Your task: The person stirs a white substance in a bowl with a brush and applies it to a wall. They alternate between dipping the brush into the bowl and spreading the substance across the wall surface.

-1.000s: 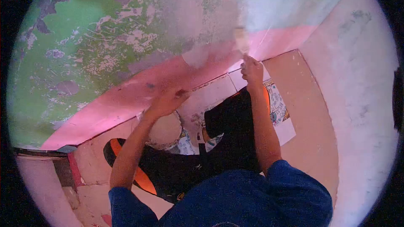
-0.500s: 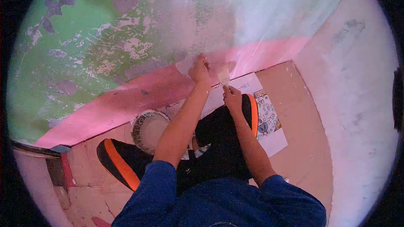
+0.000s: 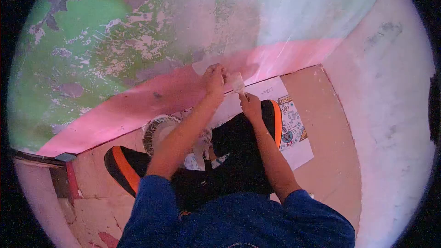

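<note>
My left hand (image 3: 215,79) is closed near the lower pink band of the wall (image 3: 179,89). Its fingers are pressed together on a pale, flat piece (image 3: 200,67) that lies close to the wall; what it is I cannot make out. Just to the right, my right hand (image 3: 250,104) grips the handle of a putty knife (image 3: 237,83), its pale, smeared blade pointing up toward my left hand. A round bucket (image 3: 149,138) stands by my left forearm, partly hidden by it.
Printed paper sheets (image 3: 298,154) lie on the floor (image 3: 330,142) beside my right knee. The wall above shows peeling green paint (image 3: 101,11) and whitish patches. Another pale wall (image 3: 390,110) rises on the right. A dark ledge (image 3: 39,160) is at the far left.
My left forearm has swung left and now covers more of the bucket. The putty knife has shifted slightly left, nearer my left hand, and its blade tilts more to the left.
</note>
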Demonstrator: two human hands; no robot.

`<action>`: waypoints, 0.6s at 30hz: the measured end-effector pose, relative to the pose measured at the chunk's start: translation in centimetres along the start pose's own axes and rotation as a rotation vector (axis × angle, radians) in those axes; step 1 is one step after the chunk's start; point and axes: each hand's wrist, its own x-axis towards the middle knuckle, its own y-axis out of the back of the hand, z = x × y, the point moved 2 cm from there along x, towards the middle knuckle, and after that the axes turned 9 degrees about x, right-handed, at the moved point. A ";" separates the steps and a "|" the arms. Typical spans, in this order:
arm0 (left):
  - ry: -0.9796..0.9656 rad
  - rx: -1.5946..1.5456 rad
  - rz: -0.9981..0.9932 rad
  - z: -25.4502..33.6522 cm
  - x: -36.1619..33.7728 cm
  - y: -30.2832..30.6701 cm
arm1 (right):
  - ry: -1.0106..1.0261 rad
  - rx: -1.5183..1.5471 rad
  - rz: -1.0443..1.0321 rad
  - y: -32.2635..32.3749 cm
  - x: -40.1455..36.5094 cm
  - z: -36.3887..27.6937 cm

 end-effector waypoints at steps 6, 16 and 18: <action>0.218 0.269 -0.096 -0.1 -0.5 7.2 | 0.198 -0.108 0.068 -1.5 1.0 1.9; 0.048 -0.385 0.024 -1.5 3.1 -1.0 | 0.158 -0.090 0.046 -1.2 -0.2 0.1; 0.078 -0.240 0.243 -1.1 3.1 -1.4 | 0.159 -0.077 0.073 -0.9 0.0 0.6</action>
